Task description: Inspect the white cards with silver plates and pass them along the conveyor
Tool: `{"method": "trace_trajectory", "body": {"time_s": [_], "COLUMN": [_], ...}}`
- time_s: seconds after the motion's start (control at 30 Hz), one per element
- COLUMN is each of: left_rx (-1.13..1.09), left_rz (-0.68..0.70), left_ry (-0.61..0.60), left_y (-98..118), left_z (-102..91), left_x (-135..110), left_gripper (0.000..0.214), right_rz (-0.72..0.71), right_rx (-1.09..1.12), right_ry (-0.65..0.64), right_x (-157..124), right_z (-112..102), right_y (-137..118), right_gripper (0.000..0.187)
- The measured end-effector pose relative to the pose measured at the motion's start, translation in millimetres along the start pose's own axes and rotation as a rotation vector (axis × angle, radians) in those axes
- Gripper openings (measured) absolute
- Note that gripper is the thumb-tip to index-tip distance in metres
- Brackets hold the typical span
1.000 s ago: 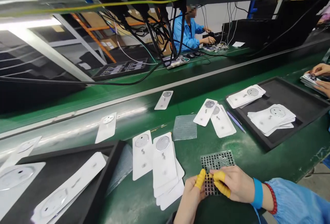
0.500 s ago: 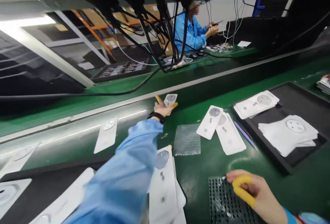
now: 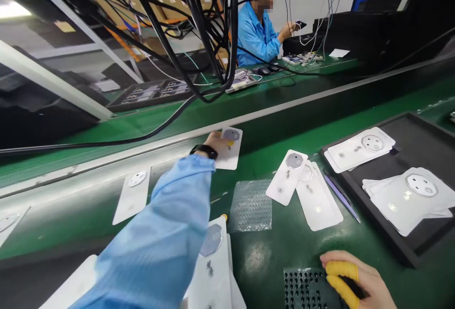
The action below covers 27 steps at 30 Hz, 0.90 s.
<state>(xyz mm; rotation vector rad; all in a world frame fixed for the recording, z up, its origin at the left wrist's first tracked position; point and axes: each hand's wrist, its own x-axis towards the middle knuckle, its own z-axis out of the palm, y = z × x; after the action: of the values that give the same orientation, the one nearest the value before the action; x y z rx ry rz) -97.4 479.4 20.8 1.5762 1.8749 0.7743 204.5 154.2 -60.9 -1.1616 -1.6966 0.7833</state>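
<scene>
My left hand (image 3: 217,144), in a blue sleeve with a black wristband, reaches far forward to the edge of the conveyor belt and grips a white card (image 3: 230,150) bearing a round grey disc. My right hand (image 3: 355,278), with yellow finger cots, rests at the lower right on a black perforated sheet (image 3: 305,289), fingers curled against it. A stack of white cards (image 3: 213,266) lies just under my left forearm.
A bubble-wrap square (image 3: 250,204) and two overlapping white cards (image 3: 302,186) lie mid-table, with a purple pen (image 3: 341,197) beside a black tray (image 3: 408,124) of cards. Another card (image 3: 132,194) rides the belt (image 3: 88,190). A person in blue (image 3: 256,31) works opposite.
My left hand left the perforated sheet, stretched out to the belt and closed on the white card there. The view tilted down and forward; my right hand stayed on the sheet.
</scene>
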Motion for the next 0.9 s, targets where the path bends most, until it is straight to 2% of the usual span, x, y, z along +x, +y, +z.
{"method": "trace_trajectory", "body": {"time_s": [0.07, 0.17, 0.23, 0.3, 0.4, 0.47, 0.57, 0.77, 0.9], "left_rx": [-0.129, -0.272, -0.404, -0.517, -0.638, -0.665, -0.665, -0.564, -0.494], "left_rz": [0.010, 0.020, -0.029, -0.060, -0.114, -0.136, -0.092, 0.097, 0.130], "left_ry": [0.002, -0.010, -0.010, -0.004, -0.032, -0.046, -0.011, 0.060, 0.067], "left_y": [6, 11, 13, 15, 14, 11, 4, -8, -11], "left_z": [-13.9, -22.8, -15.1, 1.1, 28.9, 43.1, 54.8, 61.1, 63.6], "left_x": [-42, -134, -201, -261, -323, -348, -368, -383, -386], "left_gripper": [0.030, 0.057, 0.063, 0.057, 0.050, 0.044, 0.033, 0.015, 0.011], "right_rz": [-0.003, -0.021, -0.087, -0.201, -0.329, -0.351, -0.351, -0.330, -0.362], "right_rx": [-0.029, -0.058, -0.064, -0.059, -0.048, -0.049, -0.047, 0.023, 0.004], "right_ry": [0.096, 0.165, 0.184, 0.193, 0.144, 0.107, 0.095, 0.092, 0.129], "right_x": [4, 12, 20, 29, 37, 36, 28, 17, 14], "right_z": [-1, -4, -4, -1, 12, 21, 30, 32, 34], "right_y": [-3, -19, -37, -55, -71, -73, -72, -72, -71], "right_gripper": [0.011, 0.014, 0.017, 0.020, 0.021, 0.019, 0.014, 0.012, 0.017]}}
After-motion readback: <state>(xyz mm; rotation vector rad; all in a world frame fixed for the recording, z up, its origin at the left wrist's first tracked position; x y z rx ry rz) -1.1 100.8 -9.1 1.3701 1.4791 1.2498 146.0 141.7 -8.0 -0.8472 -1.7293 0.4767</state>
